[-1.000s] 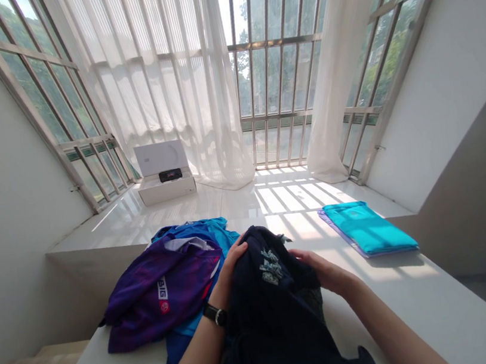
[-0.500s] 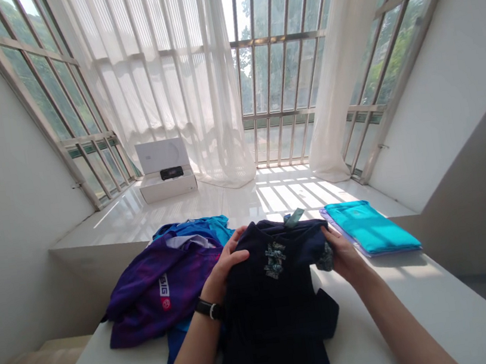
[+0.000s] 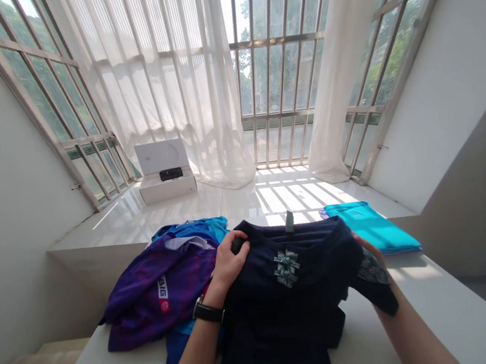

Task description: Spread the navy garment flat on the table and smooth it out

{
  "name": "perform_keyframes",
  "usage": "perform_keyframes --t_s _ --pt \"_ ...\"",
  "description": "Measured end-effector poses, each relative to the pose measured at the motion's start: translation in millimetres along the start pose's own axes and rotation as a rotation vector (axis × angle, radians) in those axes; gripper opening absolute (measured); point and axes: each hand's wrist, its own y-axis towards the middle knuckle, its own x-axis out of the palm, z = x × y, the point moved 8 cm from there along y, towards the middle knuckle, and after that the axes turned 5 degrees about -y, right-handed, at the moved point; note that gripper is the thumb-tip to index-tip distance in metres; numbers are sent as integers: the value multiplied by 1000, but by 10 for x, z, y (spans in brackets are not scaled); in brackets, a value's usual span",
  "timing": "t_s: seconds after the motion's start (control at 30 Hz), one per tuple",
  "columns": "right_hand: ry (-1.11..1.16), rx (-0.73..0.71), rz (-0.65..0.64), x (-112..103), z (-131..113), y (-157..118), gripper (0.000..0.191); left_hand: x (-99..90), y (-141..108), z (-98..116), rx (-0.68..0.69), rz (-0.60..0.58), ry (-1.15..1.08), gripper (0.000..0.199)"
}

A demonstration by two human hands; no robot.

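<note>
A dark navy top (image 3: 284, 315) with patterned grey-green knot trims (image 3: 286, 268) below its round neckline is held up in front of me, its lower part hanging toward the table. My left hand (image 3: 231, 262), with a black-strapped watch (image 3: 208, 311) on the wrist, pinches the left shoulder of the top, thumb in front. At the opposite shoulder, my right hand (image 3: 373, 248) grips the cloth from the outer side. Most of its fingers are hidden behind the sleeve, whose patterned cuff hangs over the wrist.
On the left lies a heap with a purple jersey (image 3: 138, 305) and blue clothes (image 3: 213, 227). A folded turquoise garment (image 3: 371, 227) rests on the right of the white table (image 3: 451, 309). An open white box (image 3: 166, 188) holding a black device (image 3: 171, 174) stands on the window sill.
The neckline has been spread wider and now faces me. My right hand has moved right and outward with its shoulder of the top, and the sleeve now drapes over my right wrist.
</note>
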Motion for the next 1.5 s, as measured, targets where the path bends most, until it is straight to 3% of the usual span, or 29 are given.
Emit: perform_keyframes --t_s 0.03,0.1,0.2,0.3,0.4,0.47,0.5,0.57,0.7,0.77,0.83,0.93,1.0,1.1,1.17,1.27,1.5 --pt "59 15 34 8 -23 18 42 -23 28 23 76 75 124 16" --pt "173 74 96 41 -46 46 45 -2 51 34 147 111 230 15" --pt "224 144 90 146 -60 101 52 33 33 -15 37 26 127 17" --pt "201 153 107 162 -40 173 50 195 -85 -5 -158 -281 -37 21" --pt "122 147 182 56 20 219 47 405 -296 125 -194 -679 -60 27" --pt "40 117 210 -31 51 247 47 477 -377 151 -163 -822 -12 30" --pt "-10 93 232 -85 63 262 47 483 -365 131 -139 -819 32 30" --pt "-150 14 333 -232 68 286 48 412 -231 76 -35 -635 188 27" --pt "-572 -159 563 -395 22 288 43 133 -64 115 261 -6 722 40" --pt "-748 -283 581 -301 -49 275 42 139 -108 144 338 132 946 54" --pt "-891 -442 594 -129 -169 211 41 224 -159 160 388 131 1064 64" --pt "-1006 -529 486 202 -259 137 34 375 -212 159 423 15 1078 54" --pt "-986 -444 239 469 -179 147 28 484 -224 86 388 -147 1008 36" --pt "-961 -255 -227 905 70 81 23 645 -277 -149 235 -462 954 20" --pt "-1000 -142 -409 1065 209 -2 22 677 -324 -271 142 -563 1005 18" --pt "-1144 -28 -421 1065 274 -51 23 686 -383 -312 111 -581 1059 24" --pt "-1424 8 -269 897 170 -45 51 728 -457 -366 208 -569 1077 58"
